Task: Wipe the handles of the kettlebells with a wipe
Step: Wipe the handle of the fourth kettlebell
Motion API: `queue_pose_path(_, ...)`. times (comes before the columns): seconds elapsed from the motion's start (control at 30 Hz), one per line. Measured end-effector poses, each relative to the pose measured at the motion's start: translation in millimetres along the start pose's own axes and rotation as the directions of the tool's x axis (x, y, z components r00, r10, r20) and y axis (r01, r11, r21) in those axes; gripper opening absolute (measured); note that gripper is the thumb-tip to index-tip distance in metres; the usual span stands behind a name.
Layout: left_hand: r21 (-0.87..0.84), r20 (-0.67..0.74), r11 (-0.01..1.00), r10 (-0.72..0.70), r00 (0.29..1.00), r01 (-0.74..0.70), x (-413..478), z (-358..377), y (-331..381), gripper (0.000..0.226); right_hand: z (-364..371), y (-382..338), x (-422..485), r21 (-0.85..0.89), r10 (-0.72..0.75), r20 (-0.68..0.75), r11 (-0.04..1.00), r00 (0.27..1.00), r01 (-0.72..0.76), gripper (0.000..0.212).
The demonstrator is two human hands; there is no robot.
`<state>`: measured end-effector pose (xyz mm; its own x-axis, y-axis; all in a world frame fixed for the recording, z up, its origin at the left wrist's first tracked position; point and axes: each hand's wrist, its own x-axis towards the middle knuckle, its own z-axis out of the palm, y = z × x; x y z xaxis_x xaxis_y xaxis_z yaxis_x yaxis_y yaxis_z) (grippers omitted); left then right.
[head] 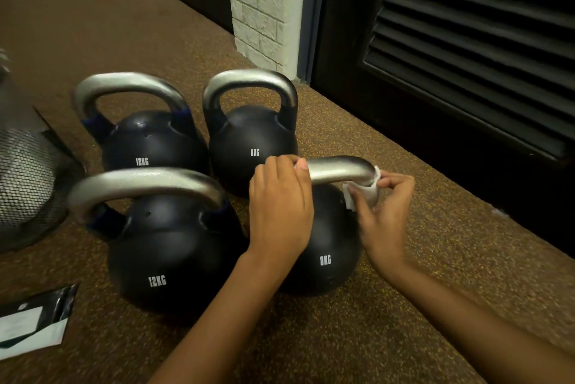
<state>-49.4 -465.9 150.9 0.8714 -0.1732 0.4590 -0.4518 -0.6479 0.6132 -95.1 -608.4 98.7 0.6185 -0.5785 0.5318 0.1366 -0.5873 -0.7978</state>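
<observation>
While the right hand pinches one white wipe around the handle's right bend, the left hand curls closed on its left end — nearest 8KG kettlebell of four — two 8KG, two 12KG — on speckled floor.

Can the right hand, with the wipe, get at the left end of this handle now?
Probably not yet: the left hand grips that end of the handle, covering it. The right hand holds the wipe at the other end.
</observation>
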Motion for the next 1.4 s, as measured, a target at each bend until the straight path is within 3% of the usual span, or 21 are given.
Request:
queue_pose_path(0.13,0.001,0.008,1.000,-0.007,1.000,0.007,0.1,0.1,0.0,0.042,9.0,-15.8,10.7,-0.095,-0.131,0.003,0.987,0.991,0.130,0.047)
queue_pose_path(0.27,-0.005,0.019,1.000,-0.009,1.000,0.009,0.3,-0.9,-0.1,0.043,2.3,-11.3,14.2,-0.082,-0.243,0.085,0.965,0.966,0.250,0.040)
queue_pose_path(0.43,-0.017,0.022,1.000,-0.006,1.000,0.007,0.6,-1.1,0.4,0.043,-2.3,-6.2,2.4,0.180,0.029,0.106,0.983,0.994,-0.048,0.044)
queue_pose_path(0.5,-0.018,0.022,1.000,-0.007,1.000,0.008,0.4,-0.5,0.1,0.043,-1.4,-9.8,-1.8,0.234,0.027,0.117,0.971,0.993,-0.053,0.044)
queue_pose_path(0.6,-0.011,0.018,1.000,-0.013,1.000,0.013,0.3,-0.1,-0.3,0.042,3.5,-25.3,1.6,0.229,-0.126,0.157,0.969,0.979,0.088,0.047)
queue_pose_path(0.73,-0.012,0.047,1.000,-0.008,0.999,0.009,0.1,-1.6,-1.4,0.042,13.5,-52.4,4.9,0.144,-0.359,0.313,0.933,0.879,0.330,0.035)
queue_pose_path(0.83,-0.016,0.103,1.000,-0.009,0.995,0.011,0.0,-2.1,-2.8,0.039,15.8,-63.5,7.8,0.064,-0.385,0.411,0.917,0.827,0.395,0.029)
queue_pose_path(0.93,-0.046,0.064,0.999,-0.021,0.998,0.024,0.4,-3.3,-0.7,0.043,12.4,-61.3,20.9,-0.061,-0.323,0.433,0.921,0.842,0.385,0.028)
queue_pose_path(1.07,-0.042,0.030,0.999,-0.015,0.999,0.016,0.0,-2.5,0.9,0.043,1.0,-51.2,43.1,-0.084,-0.175,0.441,0.968,0.880,0.235,0.016)
queue_pose_path(1.2,-0.041,0.030,0.999,-0.013,0.999,0.014,-0.1,-2.5,0.0,0.044,-6.9,-36.6,64.5,0.002,0.156,0.493,0.984,0.856,-0.180,0.018)
queue_pose_path(1.3,-0.042,0.027,0.999,-0.015,1.000,0.016,-0.4,-2.3,-0.3,0.043,-8.4,-31.1,68.1,0.173,0.424,0.451,0.821,0.785,-0.543,0.023)
queue_pose_path(1.4,-0.044,0.024,0.999,-0.012,1.000,0.013,0.2,-1.8,-0.2,0.043,-14.6,-31.2,64.8,0.376,0.534,0.486,0.587,0.692,-0.717,0.024)
